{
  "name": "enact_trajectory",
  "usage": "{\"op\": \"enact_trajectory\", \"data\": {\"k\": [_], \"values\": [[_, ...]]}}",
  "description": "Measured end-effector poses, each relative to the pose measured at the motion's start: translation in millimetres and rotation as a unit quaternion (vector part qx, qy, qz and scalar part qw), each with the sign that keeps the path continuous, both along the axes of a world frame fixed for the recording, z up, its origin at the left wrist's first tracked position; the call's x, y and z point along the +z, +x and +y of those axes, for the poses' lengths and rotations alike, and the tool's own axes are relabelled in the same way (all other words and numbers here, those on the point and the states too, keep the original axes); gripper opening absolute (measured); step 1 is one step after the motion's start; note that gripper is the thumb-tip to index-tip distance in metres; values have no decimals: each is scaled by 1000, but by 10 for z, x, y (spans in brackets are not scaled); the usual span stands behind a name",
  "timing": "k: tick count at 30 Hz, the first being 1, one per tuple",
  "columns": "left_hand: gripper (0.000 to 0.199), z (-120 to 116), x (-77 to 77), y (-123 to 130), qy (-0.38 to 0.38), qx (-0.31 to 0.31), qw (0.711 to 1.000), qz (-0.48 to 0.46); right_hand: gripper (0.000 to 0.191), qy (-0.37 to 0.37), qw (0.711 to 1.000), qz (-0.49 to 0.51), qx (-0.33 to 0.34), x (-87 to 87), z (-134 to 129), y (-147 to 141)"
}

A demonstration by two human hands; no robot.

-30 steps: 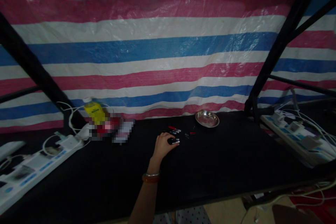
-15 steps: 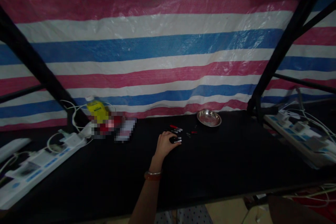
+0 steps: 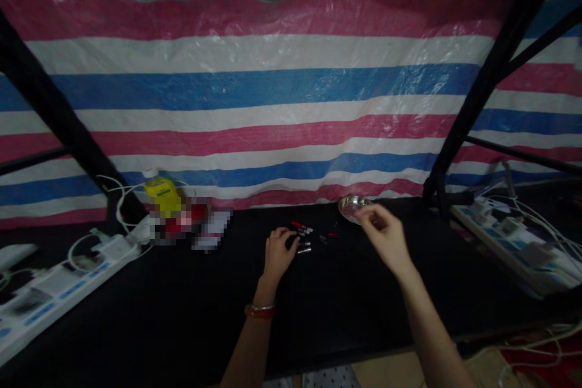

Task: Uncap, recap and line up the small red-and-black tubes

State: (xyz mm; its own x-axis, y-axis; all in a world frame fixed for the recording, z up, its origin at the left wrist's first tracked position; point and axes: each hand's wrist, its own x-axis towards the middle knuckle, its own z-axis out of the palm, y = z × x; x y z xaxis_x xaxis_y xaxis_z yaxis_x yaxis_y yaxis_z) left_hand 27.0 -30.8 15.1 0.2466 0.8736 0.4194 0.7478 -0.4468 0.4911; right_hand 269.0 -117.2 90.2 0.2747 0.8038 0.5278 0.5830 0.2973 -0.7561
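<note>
My left hand rests on the black tabletop, thumb and fingers curled around something dark that I cannot make out. Beside its fingertips lie small dark pieces with shiny silver ends. Just beyond them is a small red piece among silver bits, and to the right lies another small red piece. In front of the round metal dish, my right hand is raised with thumb and fingers pinched together. Anything between them is too small to see. This hand hides part of the dish.
On the left stand a white power strip with plugs and cables, a yellow bottle and blurred items. Another power strip lies at right. Black frame posts flank a striped plastic sheet behind the table.
My right hand has come into view from the lower right and reached the dish. My left hand stays by the small pieces; two silver ends now show beside it. The view has shifted slightly.
</note>
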Motion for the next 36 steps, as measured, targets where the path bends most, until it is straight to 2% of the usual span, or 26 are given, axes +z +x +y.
{"op": "enact_trajectory", "data": {"k": [2, 6, 9, 13, 16, 19, 23, 28, 32, 34, 36], "values": [[23, -32, 7, 45, 11, -15, 1000, 6, 21, -57, 998, -25, 20, -233, 101, -23], [25, -153, 4, 238, 28, -108, 993, 45, 17, -147, 986, -68, 22, -718, 288, -33], [34, -242, -31, 402, 41, -152, 982, 103, 23, -173, 980, -91, 21, -894, 373, -26], [37, -299, -91, 529, 67, -156, 971, 167, 20, -196, 973, -121, 7, -943, 420, -39], [35, -294, -121, 551, 69, -156, 969, 177, 16, -205, 969, -138, -4, -973, 419, -51], [35, -276, -130, 547, 56, -167, 969, 171, 20, -193, 972, -134, -14, -1010, 407, -57], [40, -272, -95, 538, 30, -203, 966, 159, 27, -181, 974, -136, -31, -1031, 414, -71], [37, -281, -25, 530, 18, -233, 962, 140, 15, -193, 972, -131, -34, -1033, 428, -82], [32, -278, -42, 528, 24, -237, 966, 100, 15, -157, 986, -49, 4, -1050, 395, -104], [32, -271, -78, 529, 32, -226, 972, 58, 20, -122, 990, 46, 47, -1059, 372, -137], [32, -259, -113, 531, 46, -203, 978, 1, 25, -102, 978, 157, 92, -1058, 349, -183]]}}
